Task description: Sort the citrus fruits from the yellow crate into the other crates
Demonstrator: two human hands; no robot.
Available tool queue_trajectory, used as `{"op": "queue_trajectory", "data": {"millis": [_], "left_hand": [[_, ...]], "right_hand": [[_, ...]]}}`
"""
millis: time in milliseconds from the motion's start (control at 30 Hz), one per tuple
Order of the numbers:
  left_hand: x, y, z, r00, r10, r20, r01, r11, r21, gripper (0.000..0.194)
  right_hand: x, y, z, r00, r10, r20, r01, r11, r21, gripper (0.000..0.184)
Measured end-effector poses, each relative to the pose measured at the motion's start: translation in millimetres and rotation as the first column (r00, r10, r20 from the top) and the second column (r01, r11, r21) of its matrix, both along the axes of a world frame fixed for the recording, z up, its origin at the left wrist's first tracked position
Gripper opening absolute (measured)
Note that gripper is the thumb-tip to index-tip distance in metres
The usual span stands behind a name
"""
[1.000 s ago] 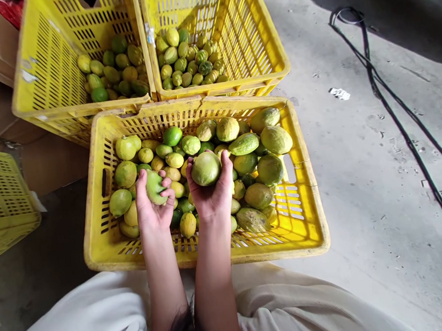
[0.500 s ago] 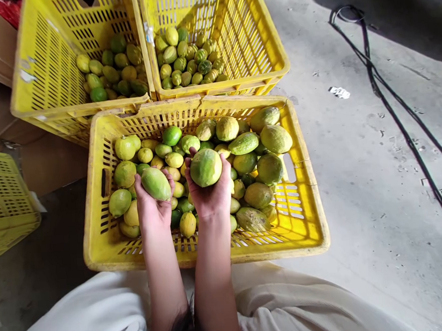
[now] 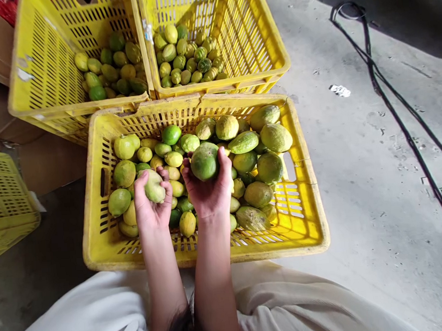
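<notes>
My left hand (image 3: 153,209) is closed around a pale green, lemon-shaped fruit (image 3: 154,186), with thumb and fingers on its sides. In my right hand (image 3: 210,198) rests a bigger, rounder, dark green citrus fruit (image 3: 205,161), cupped between thumb and fingers. Both hands are held above a shallow yellow crate (image 3: 310,215). Under and around them lie many green and yellow citrus fruits, the smaller ones mostly left, such as a yellow fruit (image 3: 187,224), and the larger ones right, such as a rough oval fruit (image 3: 252,219). My forearms cover part of the crate's near side.
Two deeper yellow crates, one at back left (image 3: 25,92) and one at back right (image 3: 274,57), hold smaller green fruits. Part of another crate (image 3: 6,198) stands at far left, near cardboard (image 3: 52,161). A black cable (image 3: 393,105) runs along the concrete floor at right.
Both fruits have been turned over in my hands; the right one now shows a darker green side. Each hand keeps its hold and stays in nearly the same place.
</notes>
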State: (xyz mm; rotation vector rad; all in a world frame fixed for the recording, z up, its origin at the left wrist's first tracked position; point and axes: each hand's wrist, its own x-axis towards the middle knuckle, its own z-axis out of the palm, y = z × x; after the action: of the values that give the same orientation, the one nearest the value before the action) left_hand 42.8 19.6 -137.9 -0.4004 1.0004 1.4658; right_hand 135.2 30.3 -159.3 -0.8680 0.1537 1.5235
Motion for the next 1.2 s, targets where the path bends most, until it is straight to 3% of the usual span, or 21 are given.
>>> {"op": "queue_trajectory", "data": {"millis": [133, 267, 467, 600, 833, 900, 1033, 1200], "left_hand": [[0, 2, -6.1, 0.998, 0.028, -0.050, -0.028, 1.000, -0.008, 0.029], [-2, 0, -7.9, 1.000, 0.025, -0.004, -0.025, 1.000, -0.017, 0.038], [-8, -5, -15.0, 0.998, -0.006, 0.057, 0.004, 0.999, 0.036, 0.027], [-5, -2, -11.3, 0.999, -0.019, 0.047, 0.019, 1.000, -0.006, 0.045], [-3, -3, -8.8, 0.989, -0.069, -0.130, 0.074, 0.997, 0.037, 0.037], [-4, -4, -12.3, 0.987, -0.065, -0.144, 0.075, 0.995, 0.064, 0.034], [-5, -5, -17.3, 0.986, -0.049, -0.162, 0.072, 0.988, 0.139, 0.031], [-2, -3, -11.7, 0.993, 0.001, -0.116, 0.008, 0.997, 0.076, 0.023]], "right_hand": [[0, 2, 2.6, 0.999, 0.012, -0.044, -0.013, 1.000, -0.013, 0.032], [1, 3, 7.1, 0.996, -0.034, -0.084, 0.027, 0.997, -0.078, 0.026], [3, 5, 13.7, 0.970, -0.027, -0.240, -0.015, 0.985, -0.172, 0.038], [2, 6, 18.0, 0.969, -0.044, -0.244, -0.011, 0.976, -0.218, 0.042], [2, 4, 19.8, 0.981, -0.062, -0.182, 0.032, 0.986, -0.165, 0.032], [2, 2, 15.6, 0.985, -0.067, -0.156, 0.048, 0.992, -0.121, 0.023], [0, 1, 6.3, 0.996, -0.052, -0.077, 0.049, 0.998, -0.045, 0.024], [-1, 2, 1.6, 0.991, -0.059, -0.118, 0.054, 0.998, -0.044, 0.031]]}}
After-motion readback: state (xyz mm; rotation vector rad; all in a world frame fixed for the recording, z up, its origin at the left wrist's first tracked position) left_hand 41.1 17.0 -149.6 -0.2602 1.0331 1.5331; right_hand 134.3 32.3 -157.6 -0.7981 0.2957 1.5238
